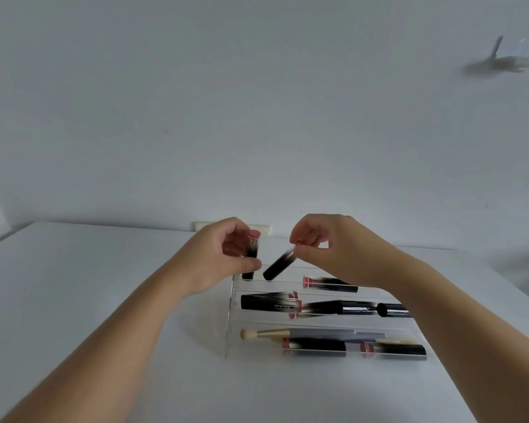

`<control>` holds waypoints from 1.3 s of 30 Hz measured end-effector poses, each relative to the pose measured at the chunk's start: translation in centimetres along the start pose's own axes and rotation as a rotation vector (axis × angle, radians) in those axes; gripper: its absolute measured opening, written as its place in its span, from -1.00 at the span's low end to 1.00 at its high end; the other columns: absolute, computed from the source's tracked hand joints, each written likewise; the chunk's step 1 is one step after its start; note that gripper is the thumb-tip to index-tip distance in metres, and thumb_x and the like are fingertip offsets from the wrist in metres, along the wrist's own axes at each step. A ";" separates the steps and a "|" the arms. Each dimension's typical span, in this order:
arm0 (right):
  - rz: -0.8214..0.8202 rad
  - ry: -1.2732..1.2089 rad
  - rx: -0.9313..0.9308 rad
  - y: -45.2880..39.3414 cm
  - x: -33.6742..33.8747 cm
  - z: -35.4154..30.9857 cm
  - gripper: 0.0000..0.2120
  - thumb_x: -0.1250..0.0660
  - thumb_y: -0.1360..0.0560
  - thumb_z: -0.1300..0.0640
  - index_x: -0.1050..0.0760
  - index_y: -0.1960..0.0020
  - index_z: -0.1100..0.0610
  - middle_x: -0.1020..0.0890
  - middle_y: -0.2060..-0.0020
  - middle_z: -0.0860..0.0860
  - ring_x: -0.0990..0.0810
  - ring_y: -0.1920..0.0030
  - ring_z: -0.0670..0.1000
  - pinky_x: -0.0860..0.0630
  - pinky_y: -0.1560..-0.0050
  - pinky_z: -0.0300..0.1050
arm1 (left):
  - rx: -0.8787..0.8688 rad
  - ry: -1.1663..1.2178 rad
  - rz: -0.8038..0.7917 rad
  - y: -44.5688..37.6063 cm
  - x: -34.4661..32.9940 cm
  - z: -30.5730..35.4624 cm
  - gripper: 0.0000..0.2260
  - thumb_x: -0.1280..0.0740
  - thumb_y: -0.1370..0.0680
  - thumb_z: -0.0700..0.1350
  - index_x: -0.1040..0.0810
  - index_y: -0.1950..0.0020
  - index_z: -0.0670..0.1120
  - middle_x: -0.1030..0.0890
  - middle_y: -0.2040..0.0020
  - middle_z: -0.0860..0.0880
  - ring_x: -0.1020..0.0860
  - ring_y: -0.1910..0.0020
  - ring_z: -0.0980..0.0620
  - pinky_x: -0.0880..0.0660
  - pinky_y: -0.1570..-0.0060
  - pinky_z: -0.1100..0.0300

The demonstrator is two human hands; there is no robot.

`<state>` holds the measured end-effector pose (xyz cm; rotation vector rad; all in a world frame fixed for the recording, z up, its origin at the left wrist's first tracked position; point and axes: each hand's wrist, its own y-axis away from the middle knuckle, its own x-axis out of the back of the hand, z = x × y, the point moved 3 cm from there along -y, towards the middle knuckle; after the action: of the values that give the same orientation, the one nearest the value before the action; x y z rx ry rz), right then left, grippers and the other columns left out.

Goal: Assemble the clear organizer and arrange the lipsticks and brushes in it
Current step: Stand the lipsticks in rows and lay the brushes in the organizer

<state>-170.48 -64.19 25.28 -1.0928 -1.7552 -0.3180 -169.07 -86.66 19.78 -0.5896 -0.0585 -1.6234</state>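
Head view, left fingers (251, 265) gripping upright lipstick (252, 254), right fingers (298, 248) pinching blurred lipstick (278, 265)

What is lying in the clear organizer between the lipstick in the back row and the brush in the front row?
In the head view, between the back-row lipstick and the brush, the clear organizer's middle row holds dark tubes lying end to end.

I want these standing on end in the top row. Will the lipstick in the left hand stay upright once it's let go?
Probably tippy: the lipstick is tall and narrow, standing on a small base in the clear organizer. Its round, glossy body would likely roll if it fell. The left hand holds it in a light grip, suggesting little weight.
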 end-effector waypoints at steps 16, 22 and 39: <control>0.305 -0.176 0.004 -1.4 -3.3 -1.0 -0.89 -0.46 -0.46 -0.13 -0.63 0.11 -0.11 -0.67 0.28 -0.22 -0.65 0.29 -0.13 -0.60 0.40 -0.22 | 0.035 -0.044 0.135 0.9 -0.9 -1.3 -0.65 -0.52 -0.17 0.25 -0.60 0.13 0.18 -0.67 -0.01 0.31 -0.69 0.13 0.15 -0.60 -0.05 0.04; 0.305 -0.194 0.041 -1.6 -3.9 -2.1 -0.81 -0.47 -0.42 -0.16 -0.66 0.05 -0.09 -0.63 0.33 -0.26 -0.60 0.30 -0.22 -0.41 0.48 -0.43 | 0.034 -0.052 0.146 1.0 -1.0 -1.2 -0.75 -0.56 -0.26 0.12 -0.61 0.12 0.22 -0.70 0.10 0.25 -0.69 0.11 0.11 -0.59 -0.07 -0.01; 0.282 -0.157 0.045 -0.3 -5.9 -1.5 -0.57 -0.46 -0.47 0.16 -0.51 -0.25 -0.20 -0.62 0.12 -0.30 -0.64 0.14 -0.31 -0.46 0.11 -0.50 | 0.011 -0.030 0.078 1.3 -0.4 -1.0 -0.77 -0.57 -0.39 -0.05 -0.70 -0.02 0.10 -0.75 0.05 0.13 -0.70 0.02 0.10 -0.58 -0.11 0.02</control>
<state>-169.28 -68.40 21.04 -1.3427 -1.7064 -0.0201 -168.20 -86.90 18.35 -0.6013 -0.0658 -1.5379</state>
